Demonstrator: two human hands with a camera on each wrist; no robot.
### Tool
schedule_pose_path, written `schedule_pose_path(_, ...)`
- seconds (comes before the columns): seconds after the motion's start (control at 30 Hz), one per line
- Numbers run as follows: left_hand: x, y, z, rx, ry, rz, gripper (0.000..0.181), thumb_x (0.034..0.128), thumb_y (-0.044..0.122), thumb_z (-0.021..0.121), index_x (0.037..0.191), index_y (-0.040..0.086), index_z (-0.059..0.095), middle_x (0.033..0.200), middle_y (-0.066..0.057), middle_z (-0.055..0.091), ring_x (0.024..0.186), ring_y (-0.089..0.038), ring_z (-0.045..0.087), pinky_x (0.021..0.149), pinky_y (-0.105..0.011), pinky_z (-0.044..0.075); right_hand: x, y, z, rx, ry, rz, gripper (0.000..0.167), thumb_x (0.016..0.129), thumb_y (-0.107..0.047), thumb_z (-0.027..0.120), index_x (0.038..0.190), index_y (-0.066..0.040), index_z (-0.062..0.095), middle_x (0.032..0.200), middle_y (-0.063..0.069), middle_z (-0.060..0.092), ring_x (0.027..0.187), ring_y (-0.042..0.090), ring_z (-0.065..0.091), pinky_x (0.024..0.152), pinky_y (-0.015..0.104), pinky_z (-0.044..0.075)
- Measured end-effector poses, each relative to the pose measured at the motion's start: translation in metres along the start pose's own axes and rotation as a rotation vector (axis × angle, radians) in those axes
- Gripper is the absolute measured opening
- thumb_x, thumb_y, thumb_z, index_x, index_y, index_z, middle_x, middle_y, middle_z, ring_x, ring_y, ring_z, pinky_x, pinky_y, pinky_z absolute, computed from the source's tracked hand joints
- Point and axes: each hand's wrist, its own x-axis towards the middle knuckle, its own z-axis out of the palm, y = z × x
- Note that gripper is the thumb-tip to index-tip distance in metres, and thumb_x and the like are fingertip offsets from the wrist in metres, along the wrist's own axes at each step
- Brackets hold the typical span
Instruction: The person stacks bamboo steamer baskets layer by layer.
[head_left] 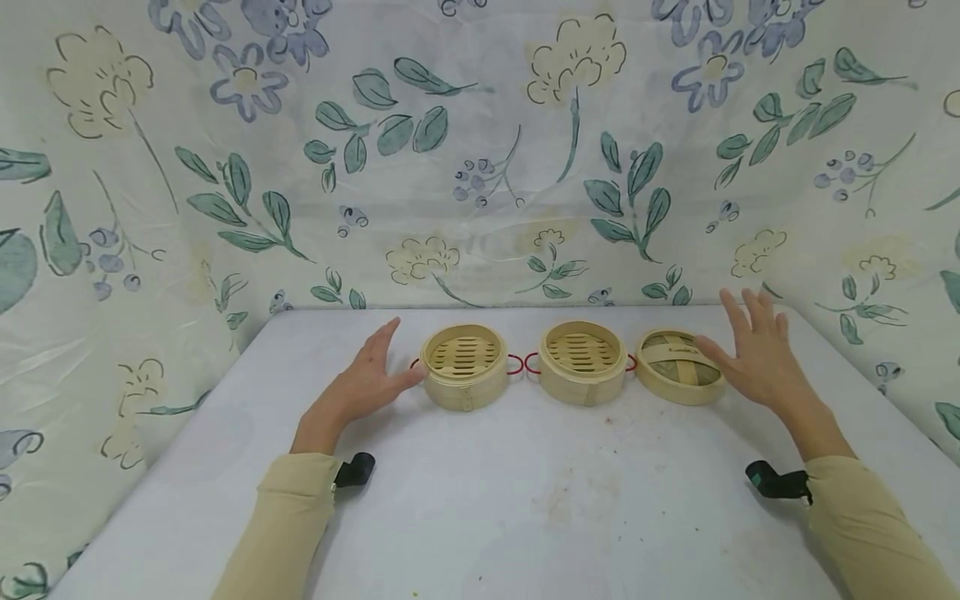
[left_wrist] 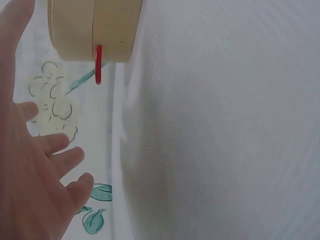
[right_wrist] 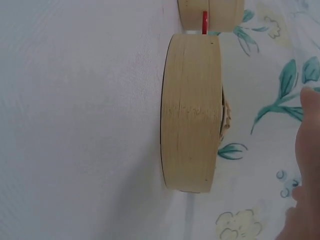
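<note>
Two bamboo steamer baskets [head_left: 467,392] and a lid [head_left: 681,367] sit near the table's [head_left: 465,508] far edge, likely spaced for red handles [left_wrist: 98,65], between my left hand [head_left: 367,379] and right hand [head_left: 759,354], both spread and empty.

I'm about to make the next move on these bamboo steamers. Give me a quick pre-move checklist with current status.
1. Left grip empty, fingers open, beside the left basket: ok.
2. Right grip empty, fingers open, near the lid: ok.
3. Left basket and middle basket upright, open-topped, slatted bottoms bare: ok.
4. Lid off both baskets, lying strap side up at the right end of the row: ok.
5. Facing red handles between the baskets clear of each other: cannot tell; they're too close.
6. Table free of marks: not ok; brownish smudges and specks in front.
</note>
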Motion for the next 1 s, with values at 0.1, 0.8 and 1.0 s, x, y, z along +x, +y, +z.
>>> schedule_pose_path(0.1,0.000,0.002,0.001,-0.001,0.003,0.011,0.106,0.0861,0.076,0.050,0.159,0.024,-0.006,0.165,-0.017,0.002,0.150,-0.042,0.008,0.113,-0.067,0.020,0.000,0.001,0.000,0.020,-0.003,-0.006,0.087,0.100,-0.055,0.046,0.156,0.000,0.009,0.158,0.035,0.002,0.147,0.048,-0.012,0.114,0.066,-0.010)
schedule_pose_path(0.8,0.003,0.007,0.008,-0.087,-0.025,0.031,0.107,0.0870,0.067,0.059,0.159,0.021,-0.006,0.165,-0.017,0.005,0.150,-0.041,0.010,0.116,-0.064,0.017,0.003,-0.010,0.007,0.099,-0.041,-0.044,0.091,0.098,-0.051,0.054,0.156,0.001,0.008,0.157,0.036,0.002,0.145,0.054,-0.002,0.113,0.069,-0.008)
schedule_pose_path(1.0,0.005,0.008,0.011,-0.080,-0.033,0.038,0.110,0.0855,0.070,0.058,0.159,0.021,-0.007,0.165,-0.018,0.005,0.150,-0.041,0.010,0.116,-0.064,0.017,0.003,-0.015,0.008,0.133,-0.049,-0.054,0.090,0.099,-0.048,0.054,0.157,0.000,0.005,0.158,0.034,0.000,0.145,0.054,-0.003,0.112,0.070,-0.008)
